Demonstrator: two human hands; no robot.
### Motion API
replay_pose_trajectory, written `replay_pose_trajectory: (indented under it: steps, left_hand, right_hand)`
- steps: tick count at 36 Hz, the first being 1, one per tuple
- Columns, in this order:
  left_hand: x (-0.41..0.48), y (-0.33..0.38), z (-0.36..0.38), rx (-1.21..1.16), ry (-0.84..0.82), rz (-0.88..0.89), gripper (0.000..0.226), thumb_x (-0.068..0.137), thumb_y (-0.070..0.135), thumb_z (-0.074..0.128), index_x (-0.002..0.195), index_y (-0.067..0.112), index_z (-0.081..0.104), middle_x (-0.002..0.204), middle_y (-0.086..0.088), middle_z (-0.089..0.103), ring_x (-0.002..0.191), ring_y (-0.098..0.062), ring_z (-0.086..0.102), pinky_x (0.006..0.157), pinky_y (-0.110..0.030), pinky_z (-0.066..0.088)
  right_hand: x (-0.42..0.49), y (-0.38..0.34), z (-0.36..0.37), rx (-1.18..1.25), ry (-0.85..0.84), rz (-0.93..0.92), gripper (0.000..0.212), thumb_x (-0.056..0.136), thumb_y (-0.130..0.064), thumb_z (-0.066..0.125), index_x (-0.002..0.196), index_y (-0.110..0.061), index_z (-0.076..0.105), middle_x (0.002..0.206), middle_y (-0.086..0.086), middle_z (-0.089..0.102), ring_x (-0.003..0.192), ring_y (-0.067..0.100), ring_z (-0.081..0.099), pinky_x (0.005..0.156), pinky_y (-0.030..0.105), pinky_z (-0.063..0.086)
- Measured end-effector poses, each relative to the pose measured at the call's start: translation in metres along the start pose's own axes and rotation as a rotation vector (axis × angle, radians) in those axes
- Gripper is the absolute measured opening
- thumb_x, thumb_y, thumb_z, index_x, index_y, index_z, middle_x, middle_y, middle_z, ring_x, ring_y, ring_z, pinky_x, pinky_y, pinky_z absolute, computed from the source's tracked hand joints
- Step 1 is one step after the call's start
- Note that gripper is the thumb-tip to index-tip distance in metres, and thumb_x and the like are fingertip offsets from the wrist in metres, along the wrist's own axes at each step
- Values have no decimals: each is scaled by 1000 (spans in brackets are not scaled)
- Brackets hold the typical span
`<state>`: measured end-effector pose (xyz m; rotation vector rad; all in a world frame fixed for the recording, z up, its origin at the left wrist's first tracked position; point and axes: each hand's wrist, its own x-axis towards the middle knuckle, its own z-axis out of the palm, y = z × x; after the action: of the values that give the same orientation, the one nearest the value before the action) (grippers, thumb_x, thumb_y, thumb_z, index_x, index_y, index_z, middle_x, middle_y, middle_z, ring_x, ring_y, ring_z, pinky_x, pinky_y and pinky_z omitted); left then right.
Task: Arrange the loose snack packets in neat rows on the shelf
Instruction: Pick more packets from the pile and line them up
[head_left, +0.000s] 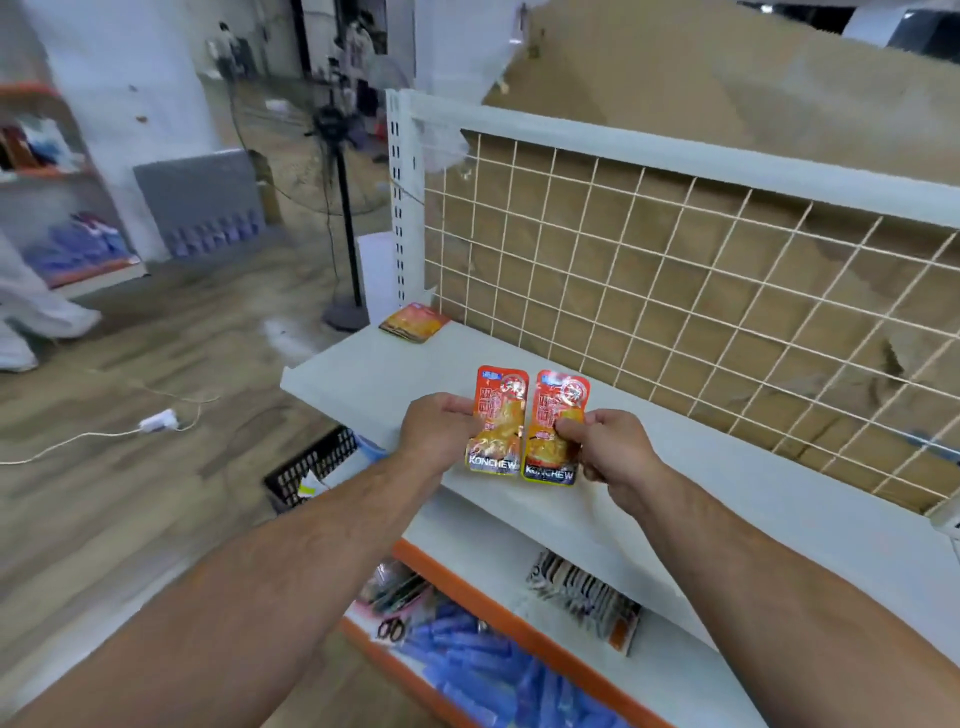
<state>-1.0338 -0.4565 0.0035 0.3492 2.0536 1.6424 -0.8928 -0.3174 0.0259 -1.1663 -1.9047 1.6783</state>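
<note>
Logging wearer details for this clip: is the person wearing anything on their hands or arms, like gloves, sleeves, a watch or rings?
No. The left hand and right hand are bare: no gloves, and no rings show. The left forearm and right forearm are uncovered to the frame's edge, with no sleeve, watch or wristband in view.

Left packet (501, 396), right packet (565, 402): orange-red, side by side, held above white shelf (358, 371); packet stack (414, 323) far-left corner.

Shop: stocked white shelving (363, 374) (wire-grid back (675, 291)).
</note>
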Motion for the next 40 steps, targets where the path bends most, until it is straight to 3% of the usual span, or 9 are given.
replay_pose_trajectory:
  steps: [3,6,18,25,29,33,37,39,40]
  left_hand:
    - [27,1,-12,-27,32,-32,16,77,-1,73,92,5,71,92,-13,73,86,-29,71,81,-45,59]
    - [57,4,-20,1,57,-23,13,74,-1,73,83,10,71,86,-11,74,84,-28,72,81,-49,59]
    - [158,33,-44,143,148,-20,16,75,8,77,79,21,69,90,-3,69,82,-20,64,78,-30,53]
    - [207,29,-45,204,119,-28,17,75,9,76,72,22,65,96,-5,68,98,-28,66,87,-38,56]
    - [236,29,-43,265,86,-11,17,75,11,77,71,23,65,94,-3,69,98,-25,66,88,-33,55]
    - [264,32,-44,294,37,40,14,79,6,74,82,17,66,80,8,59,100,-18,63,72,-12,43]
    - [295,38,-51,479,-87,84,17,84,16,70,71,22,61,75,8,58,84,-15,61,64,-12,42]
    - [309,40,-53,573,-128,152,8,85,18,66,84,13,72,83,-1,66,84,-19,62,59,-14,38]
    - [315,41,-52,636,-137,186,16,85,19,63,93,11,75,89,-3,67,90,-20,62,56,-13,32]
  right_hand:
    - [27,-6,20,10,-41,17,30,88,-10,69,66,-14,49,54,5,47,42,15,36,44,25,25]
    - [59,-13,37,18,-70,14,32,88,-9,69,64,-15,48,54,5,45,43,16,34,44,25,25]
    - [159,-51,86,6,-154,15,38,87,-14,72,63,-19,42,53,4,47,44,16,36,44,26,26]
    - [194,-48,98,-15,-115,35,31,86,-14,72,66,-17,48,64,11,52,44,16,38,42,24,26]
    - [211,-48,104,-44,-72,51,25,86,-17,73,74,-14,52,68,14,54,43,17,39,41,24,27]
    - [222,-51,114,-71,-13,67,24,86,-18,74,70,-13,55,60,11,53,41,18,39,42,23,26]
    - [228,-52,126,-29,63,98,20,86,-18,73,75,-13,57,64,11,55,41,16,38,41,22,25]
    - [230,-53,130,-6,99,117,20,87,-18,73,75,-14,57,65,10,57,41,15,38,41,22,25]
    - [231,-54,133,3,120,121,21,86,-18,73,72,-15,57,64,9,57,42,15,38,42,22,25]
